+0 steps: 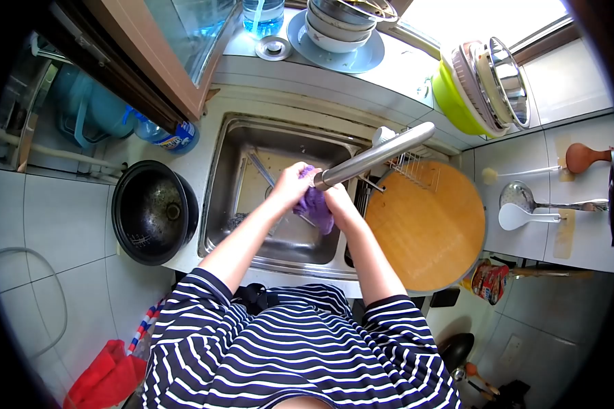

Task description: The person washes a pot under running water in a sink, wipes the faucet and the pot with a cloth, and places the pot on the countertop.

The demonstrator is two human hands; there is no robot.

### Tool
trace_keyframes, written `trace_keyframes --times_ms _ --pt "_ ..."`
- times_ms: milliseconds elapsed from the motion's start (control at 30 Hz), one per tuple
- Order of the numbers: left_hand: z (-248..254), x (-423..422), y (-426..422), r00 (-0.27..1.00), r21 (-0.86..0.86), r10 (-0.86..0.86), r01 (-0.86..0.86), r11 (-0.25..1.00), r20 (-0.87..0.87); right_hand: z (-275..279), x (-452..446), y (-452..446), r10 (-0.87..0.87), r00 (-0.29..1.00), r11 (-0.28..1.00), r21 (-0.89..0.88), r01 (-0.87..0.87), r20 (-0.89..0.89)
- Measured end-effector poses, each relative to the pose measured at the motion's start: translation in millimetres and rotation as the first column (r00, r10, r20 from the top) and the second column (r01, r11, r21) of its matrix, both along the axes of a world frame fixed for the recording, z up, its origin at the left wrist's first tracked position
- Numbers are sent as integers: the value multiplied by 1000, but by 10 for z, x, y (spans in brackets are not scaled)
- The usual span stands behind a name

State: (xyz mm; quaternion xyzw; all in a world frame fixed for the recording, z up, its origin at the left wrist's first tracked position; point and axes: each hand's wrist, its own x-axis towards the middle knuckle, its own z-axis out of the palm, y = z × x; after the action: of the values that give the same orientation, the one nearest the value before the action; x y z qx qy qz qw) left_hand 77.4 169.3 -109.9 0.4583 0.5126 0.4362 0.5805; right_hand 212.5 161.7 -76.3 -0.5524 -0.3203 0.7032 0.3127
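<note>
Under the faucet [378, 153], a purple cloth [315, 206] is bunched between my two hands, above the sink [218, 198]. My left hand [291, 184] is closed on its upper left part. At the right side, my right hand [337, 201] grips the same cloth, its fingers partly hidden by the faucet head. The cloth's loose end hangs down toward the basin. Below it in the sink lie long thin utensils [259, 169], and a dark scrubber-like item [237, 221] shows near my left forearm.
Left of the sink stands a black pot [155, 211], with a blue-labelled bottle [174, 138] behind it. A round wooden board [430, 228] lies on the right. Stacked bowls [334, 41] sit on the sill, a green basin [454, 102] leans nearby, and ladles [518, 198] hang at right.
</note>
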Motion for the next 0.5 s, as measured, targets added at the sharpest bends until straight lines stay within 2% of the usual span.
trace_keyframes --times_ms 33,100,233,267,300,333,367,433,500 --pt "111 -71 0 964 -87 -38 63 994 264 163 41 -19 95 994 995 14 -95 46" --pt "304 -191 14 952 -153 -126 173 973 278 285 154 -4 354 905 931 5 -366 237" --pt "450 -252 -14 945 -136 -268 296 946 190 205 257 7 223 961 924 279 -261 160" --pt "464 -289 -23 923 -98 -384 381 919 -11 240 272 13 217 967 917 312 -250 137" --pt "421 -262 -80 933 70 -341 350 934 -116 332 265 16 209 971 909 344 -236 113" --pt "379 -301 -66 909 -86 -413 408 909 -60 447 226 6 207 973 905 358 -229 99" --pt "338 -341 -55 880 -236 -475 463 854 7 437 215 10 191 981 929 321 -182 2" --pt "336 -311 -124 955 -249 -183 241 938 233 379 205 29 140 972 968 233 -94 -189" --pt "163 -267 -121 954 -112 -135 169 979 266 5 138 34 -65 973 977 182 106 -221"
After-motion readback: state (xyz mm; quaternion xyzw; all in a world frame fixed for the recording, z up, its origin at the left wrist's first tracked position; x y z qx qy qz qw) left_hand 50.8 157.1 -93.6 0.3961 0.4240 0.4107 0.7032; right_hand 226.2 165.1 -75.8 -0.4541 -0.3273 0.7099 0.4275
